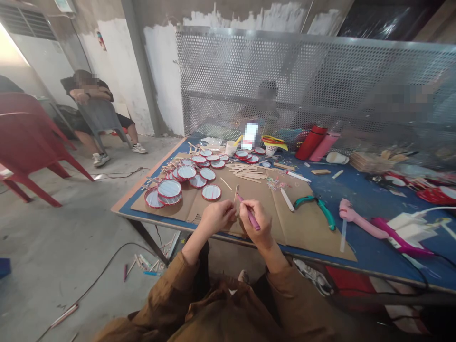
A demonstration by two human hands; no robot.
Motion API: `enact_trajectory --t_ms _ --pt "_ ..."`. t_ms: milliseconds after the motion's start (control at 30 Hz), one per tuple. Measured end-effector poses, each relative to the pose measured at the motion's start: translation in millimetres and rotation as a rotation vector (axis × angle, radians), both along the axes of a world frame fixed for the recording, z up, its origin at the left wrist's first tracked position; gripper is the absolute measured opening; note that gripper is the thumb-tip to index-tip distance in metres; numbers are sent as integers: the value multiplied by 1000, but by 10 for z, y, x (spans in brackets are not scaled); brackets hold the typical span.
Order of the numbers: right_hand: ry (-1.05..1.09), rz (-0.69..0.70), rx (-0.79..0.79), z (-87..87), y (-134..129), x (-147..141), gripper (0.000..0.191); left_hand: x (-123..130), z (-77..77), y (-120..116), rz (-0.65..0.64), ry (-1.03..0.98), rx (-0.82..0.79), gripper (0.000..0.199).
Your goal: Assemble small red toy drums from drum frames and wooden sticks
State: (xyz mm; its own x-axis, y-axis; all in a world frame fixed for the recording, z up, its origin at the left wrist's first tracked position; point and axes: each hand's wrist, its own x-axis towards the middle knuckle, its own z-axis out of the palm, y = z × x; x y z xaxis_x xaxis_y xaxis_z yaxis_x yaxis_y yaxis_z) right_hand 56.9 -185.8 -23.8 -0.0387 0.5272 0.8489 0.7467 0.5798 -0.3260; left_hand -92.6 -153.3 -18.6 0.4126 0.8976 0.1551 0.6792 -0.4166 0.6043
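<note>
Right, resting the work on the cardboard (306, 232), so placing everything by that. Probably risking a spill among the red-rimmed discs (186, 172) on its left part: overlapping and leaning there, so possibly sliding at one bump. Also risking a snag on the teal pliers (325, 212) at its right part, if swinging an elbow wide. Likely risking a skid of the purple pen (254, 221) off the thin stick (236, 191), both over its near middle: offering little width to the tip, bracing on nothing obvious.

Pose: slanting both brown sleeves (167, 285) inward from below its near edge. With the right hand (262, 217), wrapping curled fingers around the pen, aiming the tip forward at the stick. With the left hand (218, 216), bunching fingers and apparently pinching the stick's near end; not seeing the exact contact.
</note>
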Motion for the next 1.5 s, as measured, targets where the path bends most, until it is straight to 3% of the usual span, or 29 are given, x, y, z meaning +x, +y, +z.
enact_trajectory --t_ms 1500 --pt "11 1 -8 14 2 0 4 -1 8 -3 2 -1 -3 24"
